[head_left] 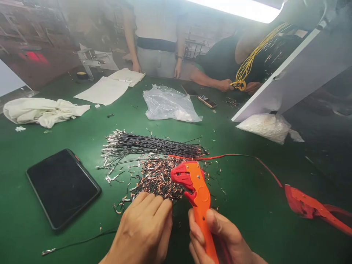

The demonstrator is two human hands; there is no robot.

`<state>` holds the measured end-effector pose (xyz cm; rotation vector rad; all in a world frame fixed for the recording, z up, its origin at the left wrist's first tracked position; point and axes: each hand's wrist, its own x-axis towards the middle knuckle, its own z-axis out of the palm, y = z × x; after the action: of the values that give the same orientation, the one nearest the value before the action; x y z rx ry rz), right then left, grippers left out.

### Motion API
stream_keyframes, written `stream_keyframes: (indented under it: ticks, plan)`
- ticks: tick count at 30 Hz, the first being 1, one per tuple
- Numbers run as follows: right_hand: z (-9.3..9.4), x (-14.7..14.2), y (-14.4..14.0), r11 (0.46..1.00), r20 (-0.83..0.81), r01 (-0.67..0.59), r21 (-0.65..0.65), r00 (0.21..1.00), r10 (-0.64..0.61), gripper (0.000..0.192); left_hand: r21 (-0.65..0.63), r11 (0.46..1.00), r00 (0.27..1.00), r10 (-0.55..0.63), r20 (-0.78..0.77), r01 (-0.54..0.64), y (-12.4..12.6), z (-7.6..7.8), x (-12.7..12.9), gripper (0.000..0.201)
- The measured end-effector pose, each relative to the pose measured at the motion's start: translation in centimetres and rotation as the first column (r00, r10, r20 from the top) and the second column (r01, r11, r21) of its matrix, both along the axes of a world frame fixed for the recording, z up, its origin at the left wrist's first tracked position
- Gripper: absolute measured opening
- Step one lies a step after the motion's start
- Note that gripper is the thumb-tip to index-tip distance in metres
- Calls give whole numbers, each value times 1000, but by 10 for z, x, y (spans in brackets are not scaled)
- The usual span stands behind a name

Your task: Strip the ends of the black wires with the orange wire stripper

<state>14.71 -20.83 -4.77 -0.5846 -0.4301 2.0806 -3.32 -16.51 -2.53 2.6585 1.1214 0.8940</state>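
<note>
Closest to us, at the bottom edge of the view, were our two bare hands. Our right hand (220, 238) was wrapped firmly around the handles of an orange wire stripper (199, 205), which stood nearly upright with its red jaws at the top, facing left. Our left hand (144, 231) lay knuckles up just beside the tool, fingers curled down onto the table; we could not tell whether it pinched anything beneath them. Its fingertips touched the near edge of a pile of stripped wire scraps (156, 178), short black and copper pieces heaped just left of the stripper's jaws. Behind that pile lay a bundle of black wires (148, 145) with metal terminals fanned out at its left end. A thin red wire (228, 156) ran from the bundle's right end off to the right, toward a second stripper (313, 209), red-orange, lying flat near the right edge. Everything rested on a green table (247, 205). To our left lay a dark tablet (63, 187), screen blank, and one loose black wire (79, 242) near the table's front edge. Farther back we saw crumpled white cloth (44, 110), sheets of white paper (103, 91), a clear plastic bag (169, 104) and a phone (207, 101). Across the table one person stood with both hands on its edge, and another person's hands (233, 85) held a looped bundle of yellow wires (253, 58).
</note>
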Motion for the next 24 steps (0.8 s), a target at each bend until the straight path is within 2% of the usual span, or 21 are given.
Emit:
stream_keyframes:
  ticks: [4, 9, 17, 20, 24]
  plan:
    - [-2, 0, 4, 1000, -24, -2, -21, 1000, 1, 42, 4, 1000, 1000, 12, -19, -12, 1, -2, 0, 25]
    - [-2, 2, 0, 1000, 33, -14, 1, 999, 14, 43, -3, 999, 999, 36, -17, -36, 4, -3, -1, 25]
    - [22, 10, 1, 989, 99, -119, 88, 989, 111, 45, 71, 989, 986, 133, -96, -127, 5, 4, -4, 29]
    - [30, 12, 1, 979, 192, -155, 136, 973, 127, 45, 100, 976, 973, 202, -109, -192, 8, 6, -10, 25]
    - [32, 15, 1, 978, 425, -119, 174, 905, 34, 45, 140, 960, 965, 252, -68, -241, 13, 9, -17, 17]
